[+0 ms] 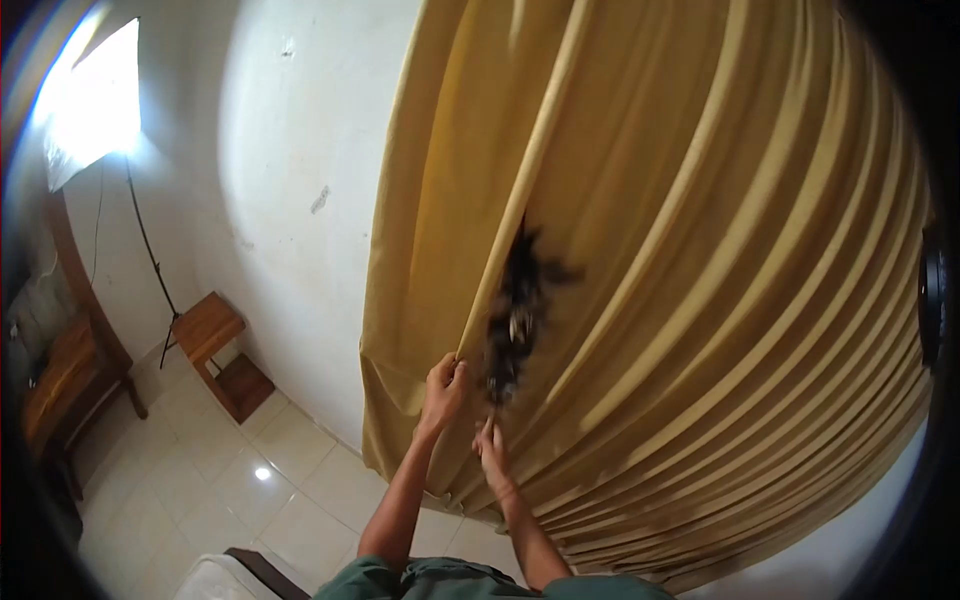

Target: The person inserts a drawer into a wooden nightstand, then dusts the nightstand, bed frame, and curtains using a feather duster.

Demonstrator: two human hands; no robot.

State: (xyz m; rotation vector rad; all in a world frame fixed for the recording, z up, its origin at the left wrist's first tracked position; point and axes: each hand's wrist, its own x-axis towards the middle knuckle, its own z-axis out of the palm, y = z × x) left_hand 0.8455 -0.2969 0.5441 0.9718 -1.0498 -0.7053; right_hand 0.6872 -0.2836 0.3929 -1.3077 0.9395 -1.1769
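Note:
A long mustard-yellow curtain hangs in deep folds across the middle and right of the head view. My left hand is closed on one of its folds, pinching the cloth. My right hand is wrapped round the lower end of a dark feather duster. The duster's black feathers stand upright against the curtain, just right of the gripped fold, and are blurred at the edges. Most of its handle is hidden by my fingers.
A small wooden side table stands by the white wall. Behind it, a bright softbox lamp rises on a thin stand. Wooden furniture is at far left. Pale tiles cover the floor.

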